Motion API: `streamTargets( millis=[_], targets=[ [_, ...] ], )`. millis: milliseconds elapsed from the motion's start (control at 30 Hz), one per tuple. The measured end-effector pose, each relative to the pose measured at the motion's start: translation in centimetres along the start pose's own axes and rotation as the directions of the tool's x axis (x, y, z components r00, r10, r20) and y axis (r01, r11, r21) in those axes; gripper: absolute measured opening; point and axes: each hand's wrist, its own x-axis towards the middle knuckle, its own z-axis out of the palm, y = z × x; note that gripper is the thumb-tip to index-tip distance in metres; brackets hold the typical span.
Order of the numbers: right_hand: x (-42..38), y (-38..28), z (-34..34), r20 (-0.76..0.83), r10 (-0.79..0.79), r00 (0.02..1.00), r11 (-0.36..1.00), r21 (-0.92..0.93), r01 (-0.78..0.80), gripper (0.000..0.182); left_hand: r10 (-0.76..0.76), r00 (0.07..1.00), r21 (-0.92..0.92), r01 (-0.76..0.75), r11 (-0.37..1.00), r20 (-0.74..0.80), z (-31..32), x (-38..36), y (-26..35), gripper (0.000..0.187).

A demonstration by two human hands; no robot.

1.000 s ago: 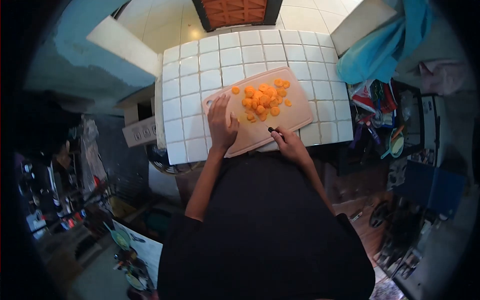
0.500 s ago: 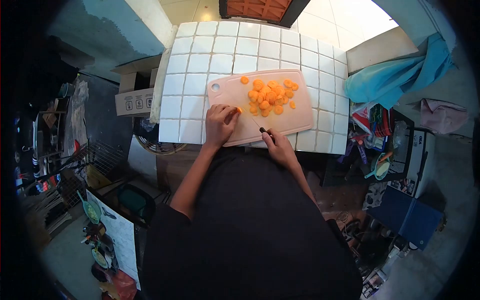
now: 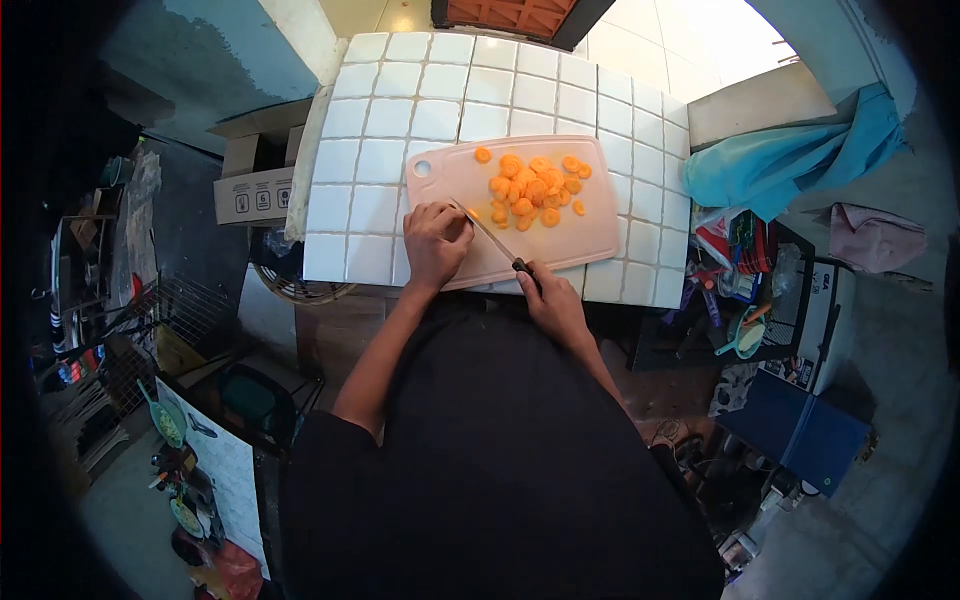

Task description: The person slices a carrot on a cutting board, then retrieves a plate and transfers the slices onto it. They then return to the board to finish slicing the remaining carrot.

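On the pink cutting board (image 3: 585, 240), a heap of orange carrot slices (image 3: 530, 185) lies right of centre, with a few loose slices around it. My left hand (image 3: 435, 245) rests at the board's left side, fingers curled and pinched on a carrot piece that they mostly hide. The handle of a knife (image 3: 490, 235) is gripped in my right hand (image 3: 553, 302) by the board's front edge. Its thin blade slants up and left, the tip close to my left fingertips. A small bit of orange (image 3: 474, 214) shows beside the blade.
White tiles cover the counter (image 3: 380, 155) beneath the board. To the left stands an open cardboard box (image 3: 255, 195). A turquoise cloth (image 3: 780, 165) hangs at the right, above a rack holding assorted items and a green strainer-like bowl (image 3: 745, 335).
The knife blade has swung up and left, nearer my left fingertips. The carrot end at those fingers is now less visible. The whole view has shifted slightly.
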Motion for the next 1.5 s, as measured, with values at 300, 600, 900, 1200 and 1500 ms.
streamTargets(
  millis=[300,600,900,1200,1500],
  targets=[
    [0.2,0.3,0.4,0.006,-0.008,1.0,1.0,0.0,0.008,0.029,-0.03,1.0,0.019,0.03,0.999,-0.005,0.4,0.3,0.8,0.015],
    [0.1,0.1,0.5,0.027,-0.008,1.0,1.0,-0.03,0.009,0.027,-0.025,1.0,0.012,0.025,1.0,0.019,0.5,0.5,0.8,0.015],
    [0.9,-0.4,0.6,0.084,0.03,0.996,0.99,-0.14,-0.018,0.029,0.003,1.0,-0.015,-0.003,1.0,-0.025,0.5,0.4,0.6,0.015],
    [-0.2,0.2,0.5,0.041,0.098,0.994,0.989,-0.116,-0.092,0.031,-0.006,1.0,-0.055,0.005,0.998,-0.017,0.4,0.4,0.6,0.012],
    [-0.3,0.2,0.5,-0.033,0.03,0.999,0.999,-0.013,-0.03,0.032,0.01,0.999,-0.066,-0.012,0.998,-0.036,0.5,0.0,0.1,0.013]
  ],
)
